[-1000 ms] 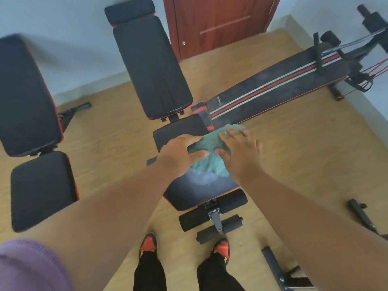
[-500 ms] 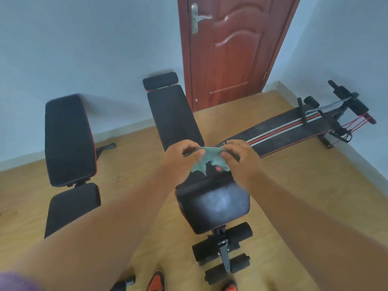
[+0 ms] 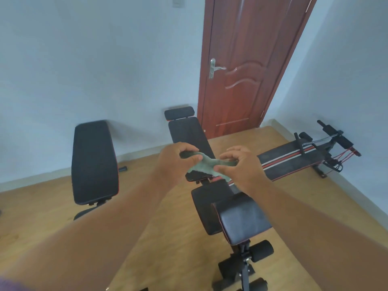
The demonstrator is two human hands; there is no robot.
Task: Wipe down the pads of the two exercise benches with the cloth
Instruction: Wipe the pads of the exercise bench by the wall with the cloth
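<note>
Both hands hold the cloth (image 3: 206, 164) in the air above the near bench (image 3: 212, 183), over the gap between its back pad (image 3: 189, 133) and its seat pad (image 3: 241, 219). The left hand (image 3: 174, 162) has its fingers curled round one end of the cloth, thumb pressed on top. The right hand (image 3: 241, 166) pinches the other end between thumb and fingers, the remaining fingers loosely bent. The cloth is green and stretched into a twisted band between the two hands, clear of the pads.

The near bench stands with its back pad raised toward the door (image 3: 247, 70) and black foam rollers (image 3: 260, 250) at its near end. The second bench (image 3: 93, 162) stands well to the left of the near bench, by the wall. To the right of the near bench a flat striped board (image 3: 294, 160) lies on the wooden floor (image 3: 52, 206), reaching toward the right wall.
</note>
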